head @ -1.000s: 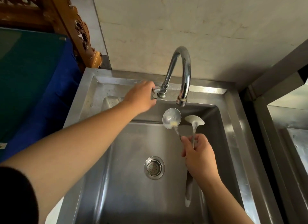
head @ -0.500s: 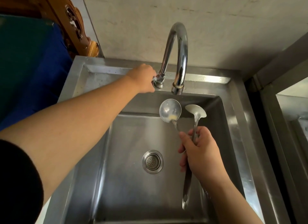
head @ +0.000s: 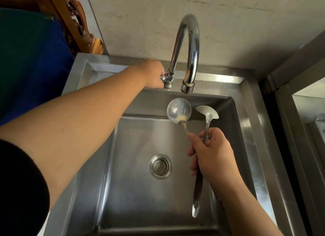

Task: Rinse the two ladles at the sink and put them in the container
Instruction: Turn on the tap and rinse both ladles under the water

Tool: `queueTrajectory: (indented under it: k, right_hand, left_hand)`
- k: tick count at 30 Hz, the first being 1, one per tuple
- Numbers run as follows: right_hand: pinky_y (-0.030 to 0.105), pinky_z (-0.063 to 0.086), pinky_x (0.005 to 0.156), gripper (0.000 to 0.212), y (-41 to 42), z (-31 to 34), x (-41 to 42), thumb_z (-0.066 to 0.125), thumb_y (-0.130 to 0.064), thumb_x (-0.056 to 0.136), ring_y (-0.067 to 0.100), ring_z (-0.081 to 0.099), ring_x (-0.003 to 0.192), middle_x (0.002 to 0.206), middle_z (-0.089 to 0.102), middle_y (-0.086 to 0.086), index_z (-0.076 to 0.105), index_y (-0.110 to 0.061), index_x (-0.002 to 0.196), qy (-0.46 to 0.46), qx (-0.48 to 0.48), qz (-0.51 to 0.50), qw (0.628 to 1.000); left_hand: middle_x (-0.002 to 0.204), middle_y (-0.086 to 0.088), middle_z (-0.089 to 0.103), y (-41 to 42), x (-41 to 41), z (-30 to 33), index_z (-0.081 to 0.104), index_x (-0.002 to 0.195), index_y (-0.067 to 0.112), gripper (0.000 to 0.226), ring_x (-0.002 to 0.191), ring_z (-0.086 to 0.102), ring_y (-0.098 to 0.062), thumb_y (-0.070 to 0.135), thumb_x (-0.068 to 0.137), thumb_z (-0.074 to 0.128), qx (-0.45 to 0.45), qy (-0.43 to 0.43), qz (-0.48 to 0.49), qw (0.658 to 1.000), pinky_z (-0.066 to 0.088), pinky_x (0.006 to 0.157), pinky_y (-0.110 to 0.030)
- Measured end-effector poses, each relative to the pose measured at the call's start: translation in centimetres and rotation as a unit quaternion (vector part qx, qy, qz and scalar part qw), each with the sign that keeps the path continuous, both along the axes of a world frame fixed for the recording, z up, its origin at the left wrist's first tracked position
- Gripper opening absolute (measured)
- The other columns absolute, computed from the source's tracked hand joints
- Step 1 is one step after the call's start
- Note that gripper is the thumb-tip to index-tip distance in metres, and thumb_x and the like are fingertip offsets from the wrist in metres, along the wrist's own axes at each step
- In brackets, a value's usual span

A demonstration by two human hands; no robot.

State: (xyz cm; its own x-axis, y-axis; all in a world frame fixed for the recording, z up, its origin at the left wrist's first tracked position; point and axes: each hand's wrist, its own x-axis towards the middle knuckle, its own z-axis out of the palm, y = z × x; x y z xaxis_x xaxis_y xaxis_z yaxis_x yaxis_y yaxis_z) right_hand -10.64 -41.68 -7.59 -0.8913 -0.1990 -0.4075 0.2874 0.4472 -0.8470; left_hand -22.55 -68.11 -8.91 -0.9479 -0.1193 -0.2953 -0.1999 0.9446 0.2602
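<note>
My right hand (head: 213, 155) grips two steel ladles together by their handles over the steel sink (head: 133, 197). The left ladle (head: 178, 110) faces me with its round bowl, which has a yellowish smear at the bottom, just below the tap's spout. The right ladle (head: 207, 112) is turned sideways, its bowl seen edge-on. One handle end sticks out below my fist. My left hand (head: 153, 74) reaches across and closes on the tap's small handle (head: 164, 77) at the base of the curved chrome tap (head: 190, 47). No water is visible from the spout.
A round drain strainer (head: 160, 166) sits in the middle of the basin floor. A second steel basin (head: 309, 112) adjoins at the right. A blue-and-green surface (head: 29, 60) and carved wooden furniture (head: 77, 23) stand to the left. A plaster wall rises behind the tap.
My left hand has stayed on the tap handle and my right hand keeps the ladles under the spout. The view has shifted slightly.
</note>
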Motion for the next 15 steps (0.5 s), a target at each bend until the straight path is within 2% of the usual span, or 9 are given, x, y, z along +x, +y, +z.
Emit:
queueTrajectory:
  k: [4, 8, 15]
  right_hand:
    - [0.028, 0.051, 0.036, 0.014, -0.06, 0.12, -0.02, 0.063, -0.029, 0.098, 0.015, 0.057, 0.034, 0.064, 0.069, 0.005, 0.052, -0.021, 0.096, 0.000, 0.005, -0.001, 1.000]
    - [0.028, 0.050, 0.035, 0.016, -0.16, 0.21, -0.07, 0.064, -0.030, 0.098, 0.016, 0.056, 0.033, 0.064, 0.070, 0.006, 0.051, -0.020, 0.096, 0.002, 0.012, 0.000, 1.000]
    - [0.030, 0.053, 0.036, 0.017, -0.38, 0.31, -0.35, 0.064, -0.032, 0.097, 0.016, 0.058, 0.034, 0.064, 0.070, 0.006, 0.052, -0.020, 0.099, 0.003, 0.024, 0.001, 1.000]
  left_hand:
    - [0.079, -0.018, 0.063, -0.12, -0.22, 0.37, 0.070, 0.082, 0.004, 0.013, 0.069, 0.049, -0.029, 0.015, 0.078, 0.064, -0.011, -0.011, -0.009, 1.000, 0.029, 0.049, -0.026]
    - [0.077, -0.015, 0.059, -0.13, -0.45, 0.49, 0.070, 0.084, 0.002, 0.014, 0.068, 0.047, -0.027, 0.014, 0.079, 0.064, -0.010, -0.020, -0.012, 1.000, 0.029, 0.050, -0.027]
    - [0.074, -0.007, 0.058, -0.55, -0.67, 0.30, 0.068, 0.082, 0.010, 0.008, 0.070, 0.051, -0.023, 0.017, 0.083, 0.066, 0.020, -0.018, -0.014, 1.000, 0.034, 0.055, -0.027]
